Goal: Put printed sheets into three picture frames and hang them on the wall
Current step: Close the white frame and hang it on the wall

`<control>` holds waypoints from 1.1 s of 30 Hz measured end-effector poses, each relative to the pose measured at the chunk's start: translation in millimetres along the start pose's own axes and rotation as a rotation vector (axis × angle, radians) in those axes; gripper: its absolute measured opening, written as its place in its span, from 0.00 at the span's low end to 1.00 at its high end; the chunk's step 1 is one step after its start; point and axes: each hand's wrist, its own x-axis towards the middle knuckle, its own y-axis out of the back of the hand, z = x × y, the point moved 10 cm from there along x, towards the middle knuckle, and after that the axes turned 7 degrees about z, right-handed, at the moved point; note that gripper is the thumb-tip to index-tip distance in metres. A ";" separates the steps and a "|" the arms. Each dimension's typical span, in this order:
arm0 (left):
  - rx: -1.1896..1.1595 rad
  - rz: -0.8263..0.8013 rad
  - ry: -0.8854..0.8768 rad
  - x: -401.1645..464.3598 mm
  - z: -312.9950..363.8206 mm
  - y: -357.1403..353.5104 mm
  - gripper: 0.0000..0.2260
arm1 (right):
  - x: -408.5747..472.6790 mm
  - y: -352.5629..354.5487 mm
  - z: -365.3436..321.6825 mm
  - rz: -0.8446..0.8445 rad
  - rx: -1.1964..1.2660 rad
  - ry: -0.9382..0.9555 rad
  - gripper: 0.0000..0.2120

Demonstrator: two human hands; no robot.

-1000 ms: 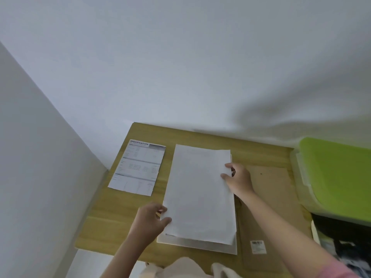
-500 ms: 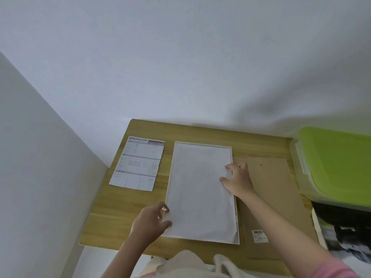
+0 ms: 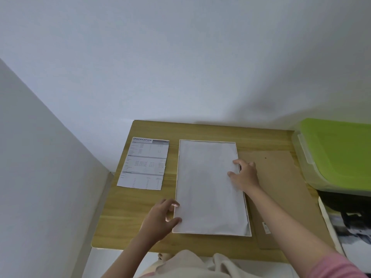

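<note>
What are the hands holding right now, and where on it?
Nothing is gripped. The right hand presses straight fingers on the sheet at its right edge, inside the frame; the left hand touches the frame's lower left edge.

White picture frame (image 3: 177,177) flat on the table, blank-side-up sheet (image 3: 208,185) lying inside it

free: table (image 3: 140,217) left strip | blocked right: green-lidded bin (image 3: 337,155)
</note>
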 end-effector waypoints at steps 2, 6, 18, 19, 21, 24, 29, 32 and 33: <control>-0.007 0.015 0.010 -0.8 -1.1 -0.3 0.16 | -2.9 2.6 -0.1 0.007 0.033 0.015 0.22; -0.011 0.181 0.074 -5.2 -2.8 8.0 0.16 | -12.5 17.7 1.3 0.025 0.129 0.074 0.20; -0.213 0.281 0.013 -39.2 129.4 -75.8 0.11 | -53.6 116.9 118.5 0.075 0.148 0.068 0.17; -0.217 0.258 0.013 -43.2 138.8 -90.4 0.10 | -55.9 124.0 133.9 0.079 0.136 0.058 0.17; -0.235 0.234 0.047 -50.7 150.8 -116.4 0.07 | -58.2 138.6 161.1 0.101 0.101 0.044 0.17; -0.254 0.248 0.147 -62.6 156.3 -146.6 0.05 | -59.0 152.3 192.1 0.103 0.046 0.019 0.18; -0.208 0.288 0.259 -78.8 163.9 -177.7 0.04 | -61.3 149.4 203.5 0.011 -0.055 0.062 0.21; -0.179 0.345 0.276 -82.0 167.8 -185.4 0.05 | -62.8 144.5 201.7 -0.037 -0.092 0.075 0.22; -0.174 0.356 0.282 -82.6 169.0 -187.6 0.05 | -62.8 142.7 201.6 -0.047 -0.092 0.073 0.23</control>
